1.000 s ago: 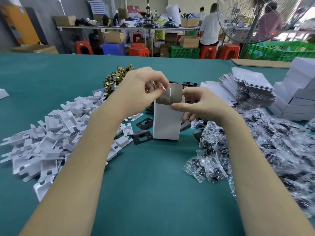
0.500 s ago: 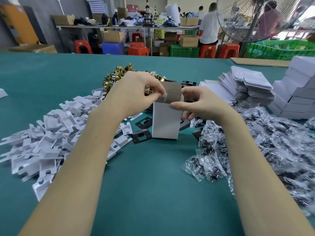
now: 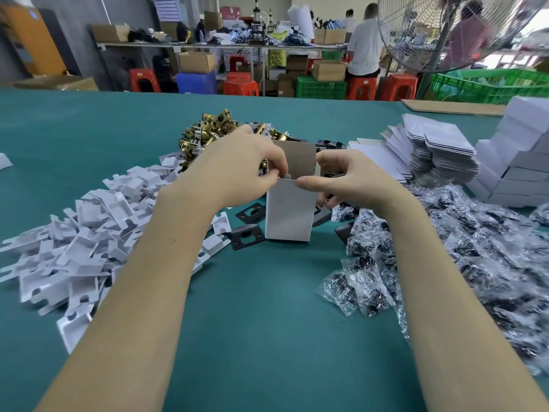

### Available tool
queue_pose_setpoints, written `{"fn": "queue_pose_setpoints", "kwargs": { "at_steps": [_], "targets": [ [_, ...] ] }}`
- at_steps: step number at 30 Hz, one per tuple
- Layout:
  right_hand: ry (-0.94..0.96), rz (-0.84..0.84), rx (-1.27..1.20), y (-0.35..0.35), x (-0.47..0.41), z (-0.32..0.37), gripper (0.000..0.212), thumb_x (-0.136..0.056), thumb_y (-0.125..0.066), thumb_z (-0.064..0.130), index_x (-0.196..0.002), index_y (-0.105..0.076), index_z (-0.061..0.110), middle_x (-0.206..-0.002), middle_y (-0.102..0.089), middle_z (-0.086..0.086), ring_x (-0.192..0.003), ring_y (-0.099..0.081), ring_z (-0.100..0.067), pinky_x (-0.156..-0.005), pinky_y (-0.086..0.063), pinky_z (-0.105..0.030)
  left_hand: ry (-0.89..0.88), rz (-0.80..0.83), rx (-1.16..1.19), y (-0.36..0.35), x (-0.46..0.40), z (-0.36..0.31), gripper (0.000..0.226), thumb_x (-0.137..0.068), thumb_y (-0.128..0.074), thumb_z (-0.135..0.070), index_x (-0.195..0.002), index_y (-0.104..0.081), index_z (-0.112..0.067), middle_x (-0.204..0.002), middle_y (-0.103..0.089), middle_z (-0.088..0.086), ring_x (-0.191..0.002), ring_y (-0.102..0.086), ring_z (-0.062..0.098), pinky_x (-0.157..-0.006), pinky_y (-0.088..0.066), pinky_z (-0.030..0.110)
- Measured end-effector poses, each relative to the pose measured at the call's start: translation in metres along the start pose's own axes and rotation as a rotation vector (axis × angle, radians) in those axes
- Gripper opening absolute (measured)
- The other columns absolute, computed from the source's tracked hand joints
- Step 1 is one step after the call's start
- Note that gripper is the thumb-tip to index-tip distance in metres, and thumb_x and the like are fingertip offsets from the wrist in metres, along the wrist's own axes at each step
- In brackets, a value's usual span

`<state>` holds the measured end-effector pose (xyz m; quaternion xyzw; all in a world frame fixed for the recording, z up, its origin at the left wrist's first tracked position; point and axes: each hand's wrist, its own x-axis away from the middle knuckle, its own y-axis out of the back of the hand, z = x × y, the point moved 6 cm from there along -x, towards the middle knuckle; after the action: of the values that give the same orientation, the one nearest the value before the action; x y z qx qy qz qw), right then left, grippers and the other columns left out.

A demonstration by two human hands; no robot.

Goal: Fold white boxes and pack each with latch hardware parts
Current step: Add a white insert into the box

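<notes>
While upright on green table [image 3: 267, 337]: white box [image 3: 289, 214], top open, brown-grey lid flap [image 3: 297, 160] standing up at back. Left hand [image 3: 237, 168] curled at box's upper left corner, fingertips pinching small side flap [image 3: 286, 176]. Right hand [image 3: 350, 176] partly closed around box's upper right edge, thumb along front rim, other fingers behind. Left of box: heap of white plastic inserts [image 3: 74, 242]. Beyond: brass latch bodies [image 3: 208, 132]. Touching box's lower left: black strike plates [image 3: 246, 236]. Right: bagged black parts [image 3: 445, 248], flat box blanks [image 3: 430, 150], stacked finished boxes [image 3: 517, 168].
</notes>
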<state>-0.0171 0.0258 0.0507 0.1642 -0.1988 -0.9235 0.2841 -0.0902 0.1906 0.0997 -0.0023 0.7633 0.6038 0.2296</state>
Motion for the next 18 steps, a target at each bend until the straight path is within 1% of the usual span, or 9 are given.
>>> {"fn": "queue_pose_setpoints", "kwargs": {
  "at_steps": [4, 7, 11, 13, 15, 18],
  "targets": [
    [-0.005, -0.003, -0.012, 0.0000, 0.0000, -0.0006, 0.024, -0.087, -0.082, 0.030, -0.109, -0.074, 0.025, -0.084, -0.075, 0.000, -0.063, -0.068, -0.011, -0.056, -0.054, -0.020, -0.009, 0.014, -0.004, -0.0017, -0.0011, -0.0005, 0.022, -0.100, -0.055, -0.022, -0.098, -0.067, -0.041, -0.087, -0.050, -0.028, -0.098, -0.038, 0.010, -0.085, -0.047, 0.036],
    [-0.009, 0.000, -0.015, -0.0007, 0.0002, -0.0004, 0.024, -0.088, -0.081, 0.029, -0.111, -0.074, 0.023, -0.083, -0.074, 0.003, -0.064, -0.067, -0.011, -0.056, -0.054, -0.020, -0.010, 0.014, 0.007, -0.0023, -0.0015, 0.0001, 0.023, -0.100, -0.056, -0.020, -0.101, -0.071, -0.037, -0.087, -0.050, -0.030, -0.096, -0.038, 0.010, -0.084, -0.049, 0.039],
    [-0.006, 0.004, -0.011, -0.0008, 0.0009, -0.0001, 0.023, -0.089, -0.080, 0.029, -0.110, -0.074, 0.023, -0.082, -0.073, 0.005, -0.064, -0.067, -0.011, -0.056, -0.053, -0.020, -0.014, 0.007, 0.022, -0.0025, -0.0024, 0.0027, 0.024, -0.100, -0.057, -0.019, -0.100, -0.074, -0.035, -0.080, -0.047, -0.031, -0.084, -0.039, 0.006, -0.078, -0.040, 0.031],
    [-0.004, 0.007, -0.009, -0.0011, 0.0011, 0.0001, 0.023, -0.089, -0.080, 0.030, -0.110, -0.074, 0.023, -0.082, -0.074, 0.004, -0.064, -0.067, -0.010, -0.056, -0.053, -0.021, -0.016, 0.001, 0.025, -0.0023, -0.0029, 0.0026, 0.024, -0.100, -0.057, -0.018, -0.101, -0.075, -0.034, -0.079, -0.047, -0.031, -0.082, -0.042, -0.002, -0.074, -0.036, 0.027],
    [-0.005, 0.006, -0.008, -0.0014, 0.0009, 0.0004, 0.022, -0.089, -0.080, 0.031, -0.109, -0.074, 0.024, -0.083, -0.074, 0.003, -0.065, -0.067, -0.010, -0.057, -0.054, -0.021, -0.017, -0.001, 0.036, -0.0021, -0.0029, 0.0025, 0.025, -0.099, -0.057, -0.017, -0.103, -0.076, -0.033, -0.081, -0.050, -0.032, -0.082, -0.044, -0.008, -0.072, -0.036, 0.024],
    [-0.006, 0.002, -0.009, -0.0009, 0.0010, 0.0006, 0.023, -0.089, -0.080, 0.032, -0.109, -0.075, 0.024, -0.086, -0.074, -0.003, -0.065, -0.067, -0.010, -0.057, -0.054, -0.020, -0.010, -0.006, 0.048, -0.0003, -0.0021, 0.0029, 0.026, -0.098, -0.058, -0.018, -0.107, -0.075, -0.035, -0.086, -0.056, -0.032, -0.082, -0.049, -0.012, -0.072, -0.042, 0.022]
  ]
}}
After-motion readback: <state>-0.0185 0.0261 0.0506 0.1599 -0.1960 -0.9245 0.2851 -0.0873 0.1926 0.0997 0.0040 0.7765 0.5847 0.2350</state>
